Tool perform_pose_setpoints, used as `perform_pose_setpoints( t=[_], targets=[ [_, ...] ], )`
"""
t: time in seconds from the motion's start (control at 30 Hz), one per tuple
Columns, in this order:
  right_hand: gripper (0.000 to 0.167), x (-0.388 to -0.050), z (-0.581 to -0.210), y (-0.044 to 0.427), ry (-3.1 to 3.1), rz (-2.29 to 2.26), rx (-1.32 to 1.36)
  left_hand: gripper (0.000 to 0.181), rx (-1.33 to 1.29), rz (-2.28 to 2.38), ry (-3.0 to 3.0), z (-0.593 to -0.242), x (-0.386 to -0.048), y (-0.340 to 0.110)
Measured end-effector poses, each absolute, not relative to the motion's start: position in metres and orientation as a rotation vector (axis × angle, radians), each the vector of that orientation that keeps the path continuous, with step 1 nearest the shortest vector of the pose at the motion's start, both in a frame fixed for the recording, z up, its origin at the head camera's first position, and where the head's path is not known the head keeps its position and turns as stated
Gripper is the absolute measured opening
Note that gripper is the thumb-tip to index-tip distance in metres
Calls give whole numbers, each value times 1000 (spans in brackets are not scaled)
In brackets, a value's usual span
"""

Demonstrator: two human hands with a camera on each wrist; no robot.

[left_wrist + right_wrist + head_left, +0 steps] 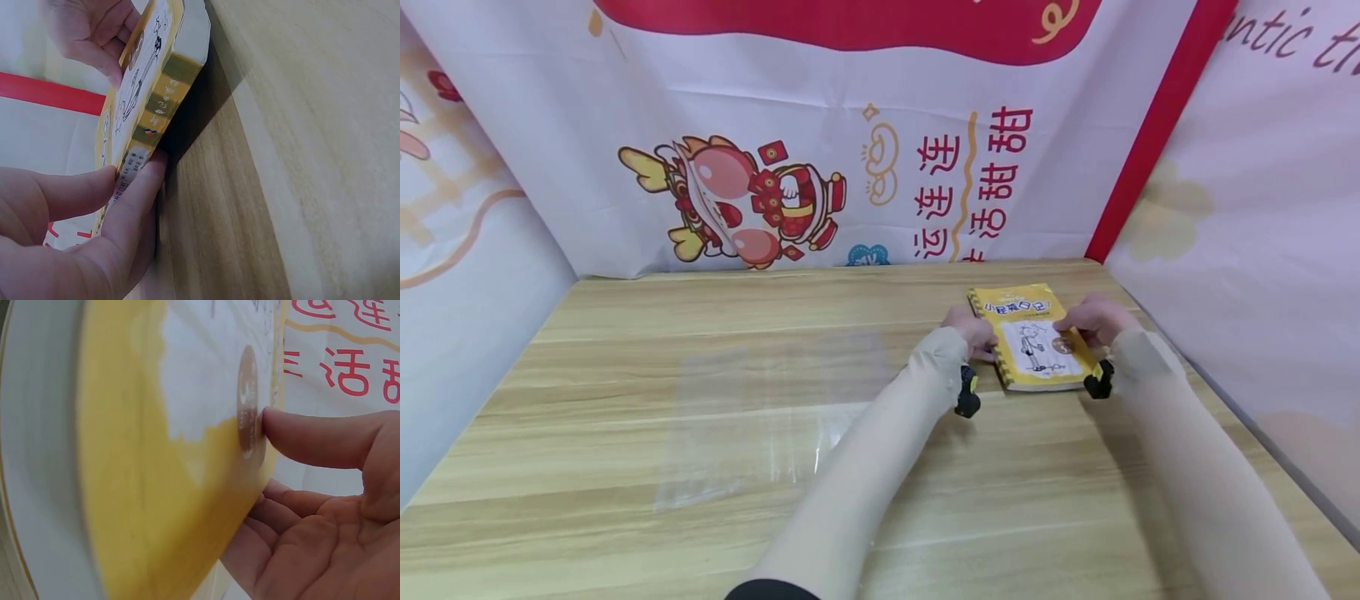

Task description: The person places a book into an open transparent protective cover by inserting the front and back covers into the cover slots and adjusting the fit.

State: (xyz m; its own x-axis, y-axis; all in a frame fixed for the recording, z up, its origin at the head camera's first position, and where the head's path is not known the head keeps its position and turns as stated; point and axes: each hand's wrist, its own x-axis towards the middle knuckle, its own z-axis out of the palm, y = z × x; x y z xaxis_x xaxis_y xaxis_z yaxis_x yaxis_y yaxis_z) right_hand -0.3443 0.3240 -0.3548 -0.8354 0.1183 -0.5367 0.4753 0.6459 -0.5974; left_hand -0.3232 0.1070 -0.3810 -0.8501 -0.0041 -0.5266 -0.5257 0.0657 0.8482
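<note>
A yellow paperback book with a cartoon figure on its white panel is at the right rear of the table. My left hand grips its striped spine edge; in the left wrist view the thumb lies by the cover and the fingers reach under the spine. On the opposite edge, my right hand holds the book with its thumb on the cover, beside a brown round mark. The right fingers are partly hidden behind the book's edge. Seen from the left wrist, the book is slightly raised off the wood along its spine.
Thin clear plastic sheets lie flat on the wooden table, left of my left forearm. A printed cloth hangs along the rear edge, and another pale cloth stands along the right side.
</note>
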Motion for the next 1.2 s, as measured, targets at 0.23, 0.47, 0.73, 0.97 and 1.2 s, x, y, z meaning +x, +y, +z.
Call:
perform_pose_setpoints(
  t=[0.23, 0.47, 0.73, 0.97, 1.2],
  targets=[
    [28, -340, -355, 326, 2373, -1138, 406, 34, -512, 1834, 1980, -378, -318, 104],
    [30, -338, -360, 329, 2374, -1189, 414, 46, -511, 1822, 2005, -367, -305, 101],
    [38, -332, -360, 331, 2382, -1239, 363, 41, -512, 1808, 1976, -379, -319, 104],
    [38, -329, -359, 329, 2385, -1258, 345, 43, -499, 1737, 2005, -391, -334, 103],
    [46, -327, -360, 326, 2373, -1241, 381, 33, -516, 1757, 1998, -371, -320, 91]
  ],
)
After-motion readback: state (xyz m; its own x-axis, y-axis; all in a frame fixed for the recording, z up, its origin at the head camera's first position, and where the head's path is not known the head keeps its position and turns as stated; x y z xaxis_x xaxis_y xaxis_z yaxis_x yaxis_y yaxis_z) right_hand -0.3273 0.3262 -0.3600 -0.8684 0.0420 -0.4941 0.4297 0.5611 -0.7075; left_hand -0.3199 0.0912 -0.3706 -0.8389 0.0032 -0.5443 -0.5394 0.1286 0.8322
